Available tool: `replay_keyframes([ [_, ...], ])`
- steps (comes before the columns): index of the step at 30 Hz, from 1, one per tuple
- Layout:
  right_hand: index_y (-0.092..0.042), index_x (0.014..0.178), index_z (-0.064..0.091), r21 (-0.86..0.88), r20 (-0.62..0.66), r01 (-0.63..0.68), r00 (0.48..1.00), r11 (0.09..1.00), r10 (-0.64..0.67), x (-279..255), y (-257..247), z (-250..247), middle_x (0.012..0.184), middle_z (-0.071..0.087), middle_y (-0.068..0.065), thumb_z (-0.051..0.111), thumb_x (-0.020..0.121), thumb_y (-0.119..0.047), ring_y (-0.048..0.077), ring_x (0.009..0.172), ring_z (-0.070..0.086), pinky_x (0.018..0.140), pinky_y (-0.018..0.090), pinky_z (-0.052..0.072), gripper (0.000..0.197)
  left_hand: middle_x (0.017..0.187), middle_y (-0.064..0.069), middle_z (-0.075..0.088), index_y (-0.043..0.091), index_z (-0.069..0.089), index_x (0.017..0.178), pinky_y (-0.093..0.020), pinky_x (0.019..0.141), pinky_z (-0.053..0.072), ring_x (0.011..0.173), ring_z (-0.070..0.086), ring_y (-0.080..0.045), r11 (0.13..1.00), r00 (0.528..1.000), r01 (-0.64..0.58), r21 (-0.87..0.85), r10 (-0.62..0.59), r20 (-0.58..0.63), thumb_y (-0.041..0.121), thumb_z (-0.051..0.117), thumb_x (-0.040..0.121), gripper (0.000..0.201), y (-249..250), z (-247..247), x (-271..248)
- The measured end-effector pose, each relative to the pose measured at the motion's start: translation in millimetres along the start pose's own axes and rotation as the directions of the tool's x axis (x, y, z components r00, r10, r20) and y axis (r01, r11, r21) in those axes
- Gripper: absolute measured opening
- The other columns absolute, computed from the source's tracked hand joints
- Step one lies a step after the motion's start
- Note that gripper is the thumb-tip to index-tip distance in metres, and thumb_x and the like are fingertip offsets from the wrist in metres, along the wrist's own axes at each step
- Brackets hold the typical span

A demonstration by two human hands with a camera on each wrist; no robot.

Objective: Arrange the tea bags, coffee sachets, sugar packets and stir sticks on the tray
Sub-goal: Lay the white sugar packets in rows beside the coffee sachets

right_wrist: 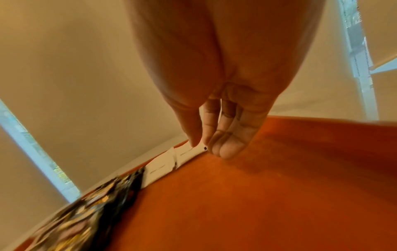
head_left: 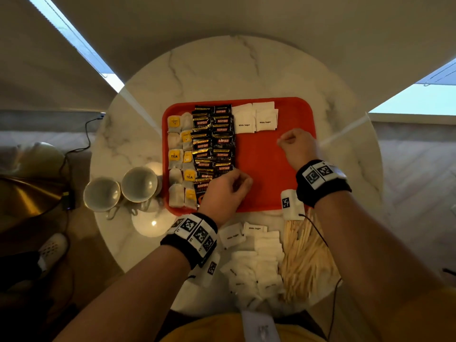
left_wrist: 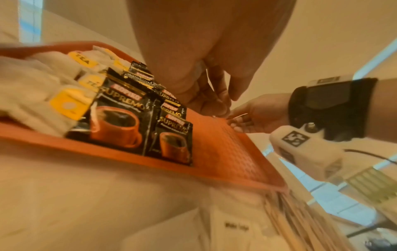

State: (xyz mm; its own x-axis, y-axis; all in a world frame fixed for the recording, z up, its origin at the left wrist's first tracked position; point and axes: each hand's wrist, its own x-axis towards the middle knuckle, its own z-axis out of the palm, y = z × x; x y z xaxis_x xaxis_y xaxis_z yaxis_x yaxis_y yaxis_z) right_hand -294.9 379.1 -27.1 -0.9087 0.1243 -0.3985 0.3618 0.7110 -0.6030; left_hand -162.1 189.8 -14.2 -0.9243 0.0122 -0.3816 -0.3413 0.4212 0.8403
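Your red rectangular plastic tray sits at the middle of the round white marble table and carries three groups. Along its left edge lie the paper tea bags with yellow tags in two columns; just beside them, the black Kopiko coffee sachets overlap in two columns that run from the far edge toward the near edge; at the far edge, next to the sachets, lie the white paper sugar packets. The right half of the tray floor is bare. Your left hand hovers over the near end of the sachet columns, fingers curled with thumb and fingertips drawn together; whether it pinches anything cannot be told. Your right hand is over the tray's right side, fingers pressed together and holding nothing visible. Off the tray, at the table's near edge, lie a loose heap of white sugar packets and, to its right, a pile of pale wooden stir sticks. Two white ceramic cups stand by the tray's left edge.
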Motion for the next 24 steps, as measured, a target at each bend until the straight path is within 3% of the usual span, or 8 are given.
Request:
replay_keyframes([
  [6, -0.026, 0.084, 0.073, 0.015, 0.214, 0.069, 0.974, 0.998, -0.070, -92.9, 34.0, 10.9, 0.081, 0.069, -0.014, 0.068, 0.093, -0.021, 0.003, 0.074, 0.062, 0.066, 0.018, 0.045, 0.011, 0.102, 0.005, 0.070, 0.017, 0.070, 0.107, -0.029, 0.082, 0.053, 0.090, 0.064, -0.009, 0.957, 0.988, -0.103, 0.270, 0.068, 0.138, 0.026, 0.058, 0.101, 0.015, -30.0, 1.1, -44.3],
  [10, -0.026, 0.088, 0.071, -0.094, 0.400, 0.103, 0.915, 0.990, -0.057, -134.2, 62.2, 18.4, 0.087, 0.071, -0.013, 0.075, 0.089, -0.027, 0.007, 0.085, 0.067, 0.075, 0.018, 0.050, 0.004, 0.110, -0.003, 0.063, 0.012, 0.067, 0.110, -0.038, 0.080, 0.052, 0.096, 0.063, -0.025, 0.832, 0.973, -0.185, 0.523, 0.079, 0.218, 0.027, 0.058, 0.101, 0.020, -52.4, 4.0, -64.5],
  [14, -0.026, 0.117, 0.061, -0.348, 0.536, 0.261, 0.843, 0.900, -0.038, -152.3, 84.7, 23.6, 0.116, 0.058, -0.004, 0.084, 0.076, -0.042, 0.018, 0.109, 0.055, 0.097, 0.035, 0.047, 0.050, 0.140, -0.002, 0.051, 0.017, 0.053, 0.140, -0.040, 0.088, 0.053, 0.119, 0.057, -0.027, 0.691, 0.965, -0.202, 0.694, 0.020, 0.262, 0.038, 0.054, 0.102, 0.044, -62.8, 11.8, -74.8],
  [16, -0.026, 0.133, 0.051, -0.430, 0.569, 0.339, 0.822, 0.837, -0.040, -160.1, 87.8, 25.7, 0.128, 0.052, 0.000, 0.086, 0.072, -0.045, 0.022, 0.120, 0.047, 0.103, 0.037, 0.042, 0.073, 0.144, -0.003, 0.045, 0.016, 0.047, 0.144, -0.039, 0.090, 0.053, 0.126, 0.051, -0.026, 0.631, 0.963, -0.215, 0.746, 0.011, 0.268, 0.038, 0.054, 0.101, 0.048, -64.6, 18.9, -75.6],
  [18, -0.026, 0.139, 0.042, -0.471, 0.580, 0.391, 0.813, 0.791, -0.056, -166.8, 89.3, 30.9, 0.137, 0.049, 0.000, 0.087, 0.071, -0.043, 0.025, 0.128, 0.042, 0.107, 0.039, 0.039, 0.083, 0.144, -0.004, 0.045, 0.015, 0.044, 0.144, -0.038, 0.094, 0.051, 0.131, 0.045, -0.025, 0.587, 0.967, -0.220, 0.779, 0.022, 0.256, 0.035, 0.057, 0.100, 0.049, -65.7, 25.7, -74.8],
  [24, -0.023, 0.139, 0.050, -0.474, 0.654, 0.490, 0.752, 0.731, -0.080, -173.7, 87.1, 41.6, 0.127, 0.052, 0.004, 0.074, 0.088, -0.035, 0.027, 0.122, 0.049, 0.101, 0.038, 0.042, 0.057, 0.139, -0.007, 0.050, 0.016, 0.045, 0.138, -0.045, 0.095, 0.052, 0.129, 0.044, -0.027, 0.722, 0.967, -0.100, 0.685, -0.091, 0.238, 0.019, 0.063, 0.095, 0.047, -69.2, 30.5, -72.5],
])
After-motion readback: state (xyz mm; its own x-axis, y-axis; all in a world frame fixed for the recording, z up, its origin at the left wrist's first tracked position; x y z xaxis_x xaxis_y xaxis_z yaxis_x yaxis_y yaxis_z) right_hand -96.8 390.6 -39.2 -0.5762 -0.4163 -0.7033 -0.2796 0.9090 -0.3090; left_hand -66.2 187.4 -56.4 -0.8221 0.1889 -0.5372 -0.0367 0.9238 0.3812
